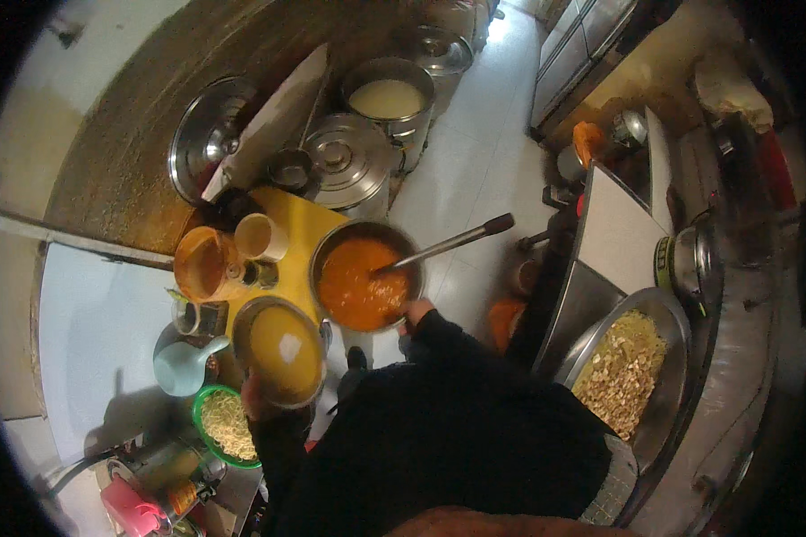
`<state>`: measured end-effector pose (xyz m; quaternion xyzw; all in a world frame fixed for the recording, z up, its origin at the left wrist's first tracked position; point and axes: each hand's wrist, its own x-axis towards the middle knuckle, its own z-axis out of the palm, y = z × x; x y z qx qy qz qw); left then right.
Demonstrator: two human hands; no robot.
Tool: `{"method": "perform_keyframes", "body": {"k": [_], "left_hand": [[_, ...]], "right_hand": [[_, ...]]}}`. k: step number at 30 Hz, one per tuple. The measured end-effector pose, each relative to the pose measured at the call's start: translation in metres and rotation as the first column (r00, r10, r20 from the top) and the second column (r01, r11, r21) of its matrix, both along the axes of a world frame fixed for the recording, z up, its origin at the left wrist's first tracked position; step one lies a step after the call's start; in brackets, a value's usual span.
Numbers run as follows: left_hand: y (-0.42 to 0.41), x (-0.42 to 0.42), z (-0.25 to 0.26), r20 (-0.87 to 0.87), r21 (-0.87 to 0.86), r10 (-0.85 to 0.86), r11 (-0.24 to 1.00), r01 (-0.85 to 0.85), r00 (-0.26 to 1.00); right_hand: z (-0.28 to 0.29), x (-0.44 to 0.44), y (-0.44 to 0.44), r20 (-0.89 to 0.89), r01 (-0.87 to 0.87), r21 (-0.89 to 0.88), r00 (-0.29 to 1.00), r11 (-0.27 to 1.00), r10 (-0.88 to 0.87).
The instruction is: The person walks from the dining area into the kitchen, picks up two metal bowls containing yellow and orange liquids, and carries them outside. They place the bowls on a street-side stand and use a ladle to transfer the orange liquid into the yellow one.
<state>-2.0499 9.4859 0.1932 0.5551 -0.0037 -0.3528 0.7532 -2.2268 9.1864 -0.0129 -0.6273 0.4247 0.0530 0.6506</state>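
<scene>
A steel pot of orange-red liquid is in front of me, a long-handled ladle leaning in it. My right hand grips this pot at its near right edge. To the left is a second metal pot with yellow liquid and a bright patch of glare on its surface. My left hand holds that pot by its near left side; the fingers are partly in shadow. Both pots are beside a yellow tabletop, and their bases are hidden.
Orange and cream plastic containers stand on the yellow top. A pale blue dipper and a green basket of noodles are at left. Lidded pots stand beyond. On the right counter sits a large steel basin of chopped food.
</scene>
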Motion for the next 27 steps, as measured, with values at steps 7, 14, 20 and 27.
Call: {"method": "perform_keyframes", "body": {"k": [7, 14, 20, 27], "left_hand": [[-0.137, -0.014, -0.028, -0.231, -0.174, -0.086, 0.984, 0.045, 0.969], [-0.260, 0.011, -0.014, 0.514, 0.606, -0.550, 0.776, 0.175, 0.659], [-0.406, 0.069, -0.117, -0.147, -0.081, 0.093, 0.991, -0.105, 0.985], [-0.540, 0.136, -0.122, 0.452, 0.874, -0.848, 0.483, 0.054, 0.277]], "right_hand": [[0.030, -0.024, -0.160, 0.059, 0.446, 0.299, 0.874, 0.844, -0.483], [0.071, -0.040, -0.271, -0.164, 0.728, 0.435, 0.643, 0.530, -0.748], [0.063, -0.050, -0.336, 0.028, 0.422, 0.010, 0.906, 0.906, -0.423], [0.106, -0.048, -0.391, -0.003, 0.346, -0.209, 0.935, 0.915, -0.355]]}}
